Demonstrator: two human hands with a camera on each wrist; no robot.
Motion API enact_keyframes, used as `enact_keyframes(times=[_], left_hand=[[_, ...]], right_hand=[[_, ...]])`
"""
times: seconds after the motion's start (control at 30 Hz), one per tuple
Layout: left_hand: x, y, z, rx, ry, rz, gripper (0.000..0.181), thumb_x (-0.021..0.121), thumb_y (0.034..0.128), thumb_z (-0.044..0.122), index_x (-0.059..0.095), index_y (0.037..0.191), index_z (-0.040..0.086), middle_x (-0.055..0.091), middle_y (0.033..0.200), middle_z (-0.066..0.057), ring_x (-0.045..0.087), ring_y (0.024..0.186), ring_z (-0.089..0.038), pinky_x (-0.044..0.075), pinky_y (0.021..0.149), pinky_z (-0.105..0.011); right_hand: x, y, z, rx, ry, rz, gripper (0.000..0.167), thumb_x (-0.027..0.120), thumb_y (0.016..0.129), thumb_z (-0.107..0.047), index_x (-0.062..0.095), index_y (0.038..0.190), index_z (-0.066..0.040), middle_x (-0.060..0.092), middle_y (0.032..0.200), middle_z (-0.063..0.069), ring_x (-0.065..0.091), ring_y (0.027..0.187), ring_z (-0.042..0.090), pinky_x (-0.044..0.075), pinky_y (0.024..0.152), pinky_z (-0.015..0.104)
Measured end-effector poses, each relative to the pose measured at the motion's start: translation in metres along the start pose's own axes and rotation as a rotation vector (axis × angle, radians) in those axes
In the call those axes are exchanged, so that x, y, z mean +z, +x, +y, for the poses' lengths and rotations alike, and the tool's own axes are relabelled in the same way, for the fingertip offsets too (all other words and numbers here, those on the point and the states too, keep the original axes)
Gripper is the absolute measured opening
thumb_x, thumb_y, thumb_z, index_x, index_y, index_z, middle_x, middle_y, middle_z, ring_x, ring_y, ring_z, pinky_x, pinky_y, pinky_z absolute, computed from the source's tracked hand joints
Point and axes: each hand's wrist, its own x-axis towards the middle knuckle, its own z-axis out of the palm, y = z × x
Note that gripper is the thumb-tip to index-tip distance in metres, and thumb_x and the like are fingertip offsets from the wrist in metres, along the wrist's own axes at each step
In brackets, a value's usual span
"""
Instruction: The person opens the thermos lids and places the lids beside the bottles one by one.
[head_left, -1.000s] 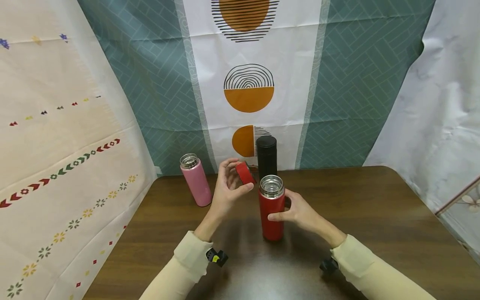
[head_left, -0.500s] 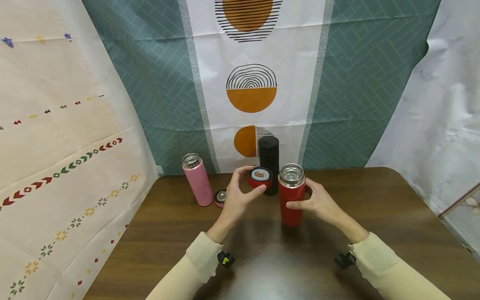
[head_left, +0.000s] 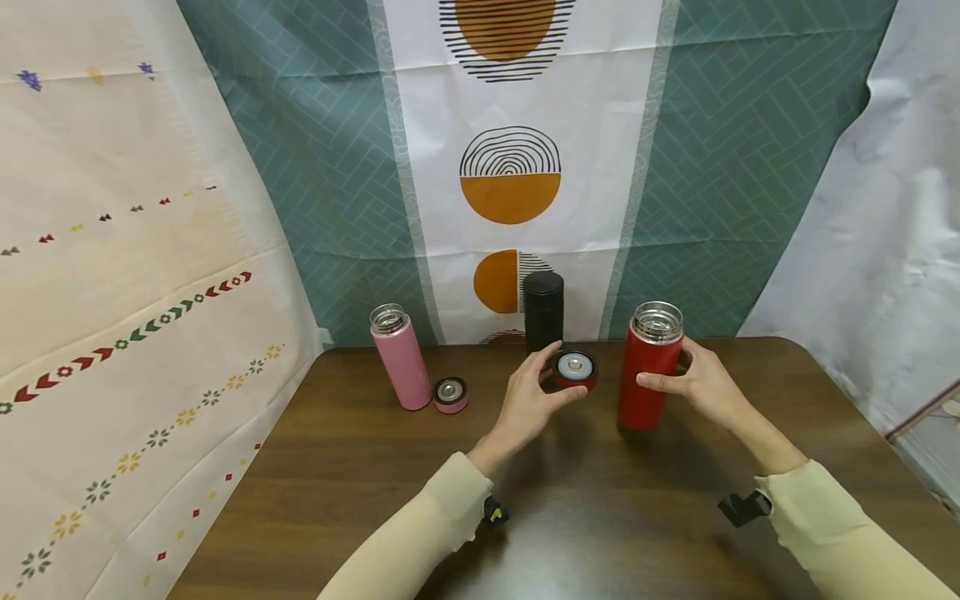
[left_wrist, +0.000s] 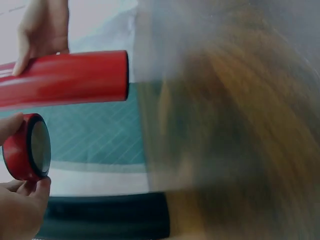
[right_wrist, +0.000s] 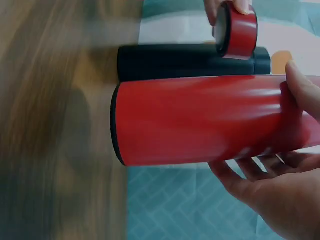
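Observation:
My left hand (head_left: 527, 404) pinches a red lid (head_left: 582, 384) between thumb and fingers, its pale inner side facing up. The same lid (left_wrist: 17, 150) shows edge-on in the left wrist view. To its right, my right hand (head_left: 703, 387) grips an uncapped red thermos bottle (head_left: 645, 383) round its upper part. That bottle (right_wrist: 195, 120) seems held slightly off the tabletop, nearly upright in the head view, its steel mouth exposed. Lid and bottle are apart. Part of the right fingers is hidden behind the bottle.
An uncapped pink bottle (head_left: 401, 367) stands at the back left, a pink lid (head_left: 451, 403) lying beside it, inner side up. A capped black bottle (head_left: 543, 312) stands at the back, partly behind my left hand. Patterned cloth (head_left: 720, 167) hangs behind the wooden table (head_left: 360, 500).
Both hands have moved right, carrying the red lid and red bottle; the bottle has also gone farther back. The lid has turned from edge-on to inner side up. The pink lid has come into view.

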Motion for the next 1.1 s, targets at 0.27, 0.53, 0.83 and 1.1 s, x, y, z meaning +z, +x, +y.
enact_keyframes(times=[0.27,0.53,0.83,1.1], left_hand=[[0.035,0.018,-0.010,-0.051,0.169,-0.058,0.073,0.091,0.0831,0.028,0.059,0.147,0.010,0.060,0.133,-0.005,0.058,0.104,-0.016,0.049,0.092,-0.026],[0.068,0.036,-0.018,-0.135,0.219,-0.075,0.070,0.093,0.0797,0.028,0.063,0.141,0.014,0.059,0.129,-0.002,0.056,0.122,-0.022,0.047,0.103,-0.035],[0.111,0.052,-0.017,-0.167,0.312,-0.087,0.069,0.096,0.0762,0.029,0.066,0.137,0.016,0.060,0.124,0.003,0.058,0.118,-0.014,0.047,0.101,-0.024],[0.132,0.063,-0.019,-0.251,0.343,-0.074,0.069,0.097,0.0751,0.026,0.067,0.137,0.017,0.060,0.121,0.003,0.058,0.112,-0.013,0.048,0.094,-0.022]], right_hand=[[-0.030,0.007,0.021,0.061,0.052,0.085,0.067,0.078,0.094,-0.024,0.040,0.143,-0.001,0.061,0.126,0.002,0.059,0.103,0.001,0.050,0.083,0.015],[-0.061,0.009,0.038,0.072,-0.082,0.127,0.070,0.079,0.093,-0.030,0.046,0.146,-0.001,0.064,0.124,0.003,0.056,0.101,0.000,0.045,0.081,0.014],[-0.082,0.014,0.058,0.173,-0.105,0.068,0.081,0.072,0.098,-0.039,0.033,0.156,0.003,0.055,0.138,0.022,0.053,0.108,0.011,0.047,0.080,0.020],[-0.087,0.026,0.064,0.141,-0.072,0.007,0.078,0.074,0.098,-0.031,0.034,0.155,0.003,0.056,0.111,-0.021,0.055,0.095,-0.008,0.050,0.078,0.017]])
